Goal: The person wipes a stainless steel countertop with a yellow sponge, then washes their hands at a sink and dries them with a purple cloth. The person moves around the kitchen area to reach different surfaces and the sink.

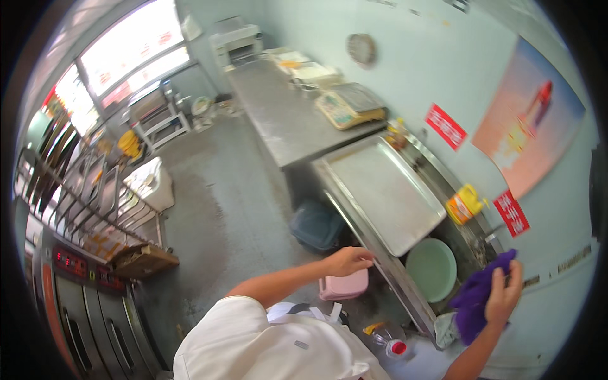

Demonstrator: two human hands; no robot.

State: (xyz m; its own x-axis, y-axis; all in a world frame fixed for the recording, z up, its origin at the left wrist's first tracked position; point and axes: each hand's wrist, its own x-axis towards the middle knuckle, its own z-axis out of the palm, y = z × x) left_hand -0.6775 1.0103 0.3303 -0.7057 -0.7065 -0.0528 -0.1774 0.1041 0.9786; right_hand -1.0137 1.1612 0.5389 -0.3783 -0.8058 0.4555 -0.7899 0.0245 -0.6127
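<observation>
My right hand [504, 289] grips a purple cloth [475, 292] at the sink's right end, beside the wall. A light grey cloth [445, 328] hangs over the sink corner just below it. My left hand [349, 261] holds nothing, its fingers loosely curled, near the front edge of the metal sink [394, 285]. A pale green basin [431, 270] sits in the sink between my hands. Next to the basin, a large metal baking tray [384, 194] lies across the sink. A faucet [494, 232] juts from the wall behind the basin.
A yellow jug [464, 204] stands on the sink's back ledge. A scale [350, 107] rests on the steel counter [270, 104]. Below are a dark bin [317, 227], a pink bin [344, 285] and a red-capped plastic bottle [395, 349]. An oven [90, 308] and wire rack [85, 209] stand left.
</observation>
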